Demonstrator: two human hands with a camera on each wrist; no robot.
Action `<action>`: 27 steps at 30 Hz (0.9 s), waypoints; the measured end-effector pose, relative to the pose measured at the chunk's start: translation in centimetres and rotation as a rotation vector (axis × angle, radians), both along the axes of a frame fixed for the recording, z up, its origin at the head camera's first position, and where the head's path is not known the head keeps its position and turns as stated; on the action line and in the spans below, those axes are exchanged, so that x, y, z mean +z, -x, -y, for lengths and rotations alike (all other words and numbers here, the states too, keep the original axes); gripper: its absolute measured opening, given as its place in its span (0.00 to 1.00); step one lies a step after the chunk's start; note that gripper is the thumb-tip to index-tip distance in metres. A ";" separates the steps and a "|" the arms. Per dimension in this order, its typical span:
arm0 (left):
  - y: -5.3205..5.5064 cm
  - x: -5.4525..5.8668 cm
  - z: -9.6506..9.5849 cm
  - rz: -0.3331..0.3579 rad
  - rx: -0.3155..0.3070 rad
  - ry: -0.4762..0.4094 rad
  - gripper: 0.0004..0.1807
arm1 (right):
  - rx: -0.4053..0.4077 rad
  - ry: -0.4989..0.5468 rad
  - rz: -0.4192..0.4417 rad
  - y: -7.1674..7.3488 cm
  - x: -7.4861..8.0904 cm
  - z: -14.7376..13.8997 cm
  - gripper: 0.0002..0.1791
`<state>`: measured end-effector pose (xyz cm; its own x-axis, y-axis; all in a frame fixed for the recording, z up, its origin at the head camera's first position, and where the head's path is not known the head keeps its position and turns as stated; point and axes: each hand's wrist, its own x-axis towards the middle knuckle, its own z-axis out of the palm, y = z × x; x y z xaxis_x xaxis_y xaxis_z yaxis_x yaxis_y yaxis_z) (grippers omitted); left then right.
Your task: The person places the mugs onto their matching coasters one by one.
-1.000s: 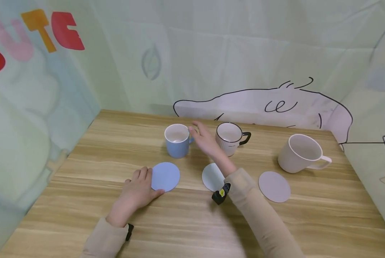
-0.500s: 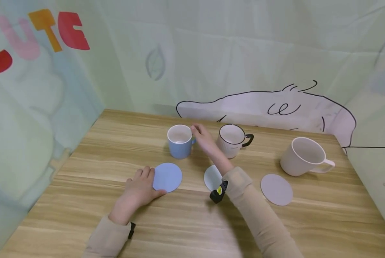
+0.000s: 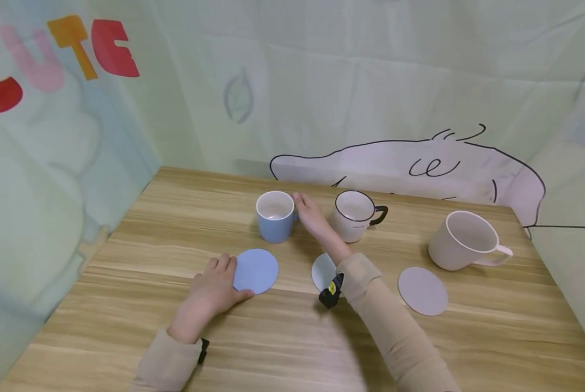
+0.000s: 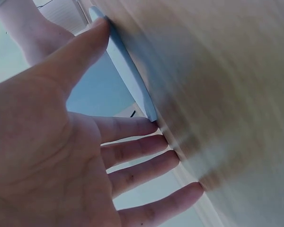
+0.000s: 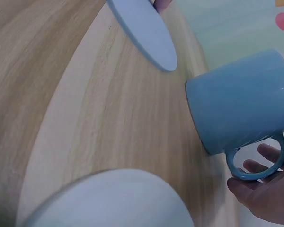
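Note:
In the head view my left hand (image 3: 216, 286) holds the blue round coaster (image 3: 257, 271) by its left side, thumb at the near edge. In the left wrist view the coaster's rim (image 4: 128, 71) lies between thumb and index finger, other fingertips on the wood. My right hand (image 3: 313, 216) is at the handle of the blue mug (image 3: 275, 220), which stands upright behind the coaster. The right wrist view shows fingers behind the handle (image 5: 255, 176), with the thumb partly cut off at the frame edge. My right forearm partly covers a pale coaster (image 3: 324, 271).
A white mug with a black rim (image 3: 353, 220) stands just right of my right hand. Farther right are a wide pinkish mug (image 3: 461, 242) and a mauve coaster (image 3: 423, 291). A printed cloth (image 3: 361, 98) hangs behind the wooden table (image 3: 263, 348).
My right hand's spread fingers have drawn together at the blue mug's handle. The left hand stays at the blue coaster. The head view has shifted slightly, while the mugs keep their places.

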<state>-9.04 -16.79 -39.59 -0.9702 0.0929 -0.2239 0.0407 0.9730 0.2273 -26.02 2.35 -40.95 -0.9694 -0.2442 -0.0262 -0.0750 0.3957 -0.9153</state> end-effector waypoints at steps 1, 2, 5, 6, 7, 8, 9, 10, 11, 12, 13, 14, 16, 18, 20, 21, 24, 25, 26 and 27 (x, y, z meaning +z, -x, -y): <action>0.0 0.0 0.0 0.000 0.000 0.001 0.49 | 0.002 -0.010 -0.014 0.1 -0.2 0.0 0.24; 0.0 0.1 0.0 -0.001 0.000 0.002 0.49 | 0.003 -0.018 -0.028 0.1 -0.3 0.0 0.23; -0.1 0.2 -0.1 -0.003 0.001 0.003 0.49 | 0.006 -0.030 -0.046 0.3 -0.7 0.0 0.22; -0.2 0.2 -0.1 -0.004 0.002 0.004 0.48 | 0.007 -0.031 -0.046 0.4 -0.8 0.0 0.21; -0.2 0.2 -0.1 -0.006 0.003 0.005 0.48 | 0.008 -0.025 -0.043 0.4 -0.9 0.0 0.22; -0.2 0.2 -0.1 -0.006 0.004 0.005 0.48 | 0.008 -0.021 -0.036 0.4 -0.9 0.0 0.22; -0.2 0.2 -0.1 -0.008 0.005 0.006 0.48 | 0.009 -0.016 -0.029 0.4 -0.9 0.0 0.22; -0.2 0.2 -0.1 -0.010 0.006 0.007 0.48 | 0.010 -0.011 -0.021 0.4 -0.9 0.0 0.22; -0.2 0.2 -0.1 -0.011 0.006 0.009 0.48 | 0.009 -0.007 -0.016 0.4 -1.0 -0.1 0.22; -0.2 0.1 -0.1 -0.013 0.006 0.009 0.48 | 0.010 -0.001 -0.010 0.4 -1.0 -0.1 0.22; -0.2 0.1 -0.1 -0.014 0.005 0.011 0.48 | 0.009 0.005 -0.004 0.4 -1.0 -0.1 0.22; -0.2 0.1 -0.1 -0.015 0.005 0.013 0.48 | 0.007 0.008 0.002 0.5 -1.0 -0.1 0.22; -0.2 0.1 0.0 -0.014 0.003 0.014 0.48 | 0.002 0.019 0.013 0.5 -1.1 0.0 0.22; -0.2 0.1 0.0 -0.011 0.003 0.017 0.48 | -0.001 0.031 0.023 0.5 -1.2 0.0 0.22; -0.2 0.1 0.0 -0.008 0.004 0.017 0.49 | -0.007 0.041 0.029 0.6 -1.3 0.1 0.22; -0.2 0.1 0.0 -0.007 0.005 0.016 0.49 | -0.011 0.044 0.031 0.5 -1.3 0.1 0.22; -0.3 0.2 -0.1 -0.007 0.009 0.011 0.49 | -0.021 0.053 0.029 0.5 -1.3 0.3 0.20; -0.3 0.2 -0.1 -0.008 0.012 0.011 0.49 | -0.026 0.053 0.028 0.5 -1.3 0.4 0.20; -0.3 0.2 -0.1 -0.010 0.013 0.009 0.48 | -0.031 0.054 0.027 0.5 -1.3 0.5 0.19; -0.3 0.1 -0.1 -0.011 0.015 0.012 0.48 | -0.035 0.058 0.027 0.5 -1.3 0.6 0.19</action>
<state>-8.73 -16.72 -39.46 -0.9738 0.0758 -0.2142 0.0285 0.9760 0.2157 -26.56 1.71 -42.23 -0.9766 -0.2116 -0.0393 -0.0368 0.3442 -0.9382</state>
